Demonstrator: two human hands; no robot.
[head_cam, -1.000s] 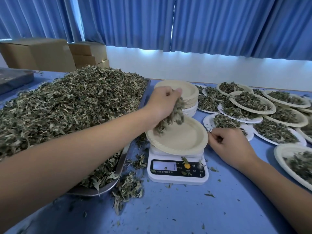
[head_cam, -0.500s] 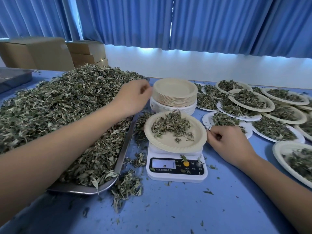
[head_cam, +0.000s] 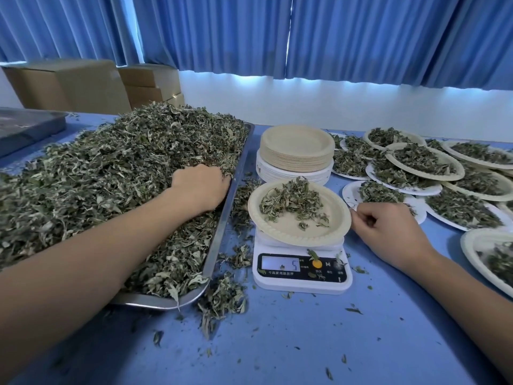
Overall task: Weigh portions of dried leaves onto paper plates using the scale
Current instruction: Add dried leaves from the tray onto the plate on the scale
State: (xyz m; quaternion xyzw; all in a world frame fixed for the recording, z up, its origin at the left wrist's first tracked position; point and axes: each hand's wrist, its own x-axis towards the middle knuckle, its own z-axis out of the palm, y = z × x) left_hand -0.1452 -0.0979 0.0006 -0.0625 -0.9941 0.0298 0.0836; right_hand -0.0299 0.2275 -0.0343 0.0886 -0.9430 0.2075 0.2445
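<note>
A metal tray (head_cam: 223,230) on the left holds a big heap of dried leaves (head_cam: 111,176). My left hand (head_cam: 200,187) digs into the heap by the tray's right rim, fingers curled into the leaves with their tips buried. A white digital scale (head_cam: 302,276) stands right of the tray and its display reads 5. On it sits a paper plate (head_cam: 294,234) with a small portion of leaves (head_cam: 291,201). My right hand (head_cam: 388,232) rests on the table to the plate's right, fingers curled, forefinger and thumb pinching the plate's rim.
A stack of empty paper plates (head_cam: 297,145) stands behind the scale. Several filled plates (head_cam: 422,159) overlap along the right side. Spilled leaves (head_cam: 222,298) lie between tray and scale. Cardboard boxes (head_cam: 69,84) and another metal tray (head_cam: 25,126) sit far left.
My left hand dropped a handful of leaves on the plate, then swung left and sank into the heap. The right hand stayed at the plate's rim.
</note>
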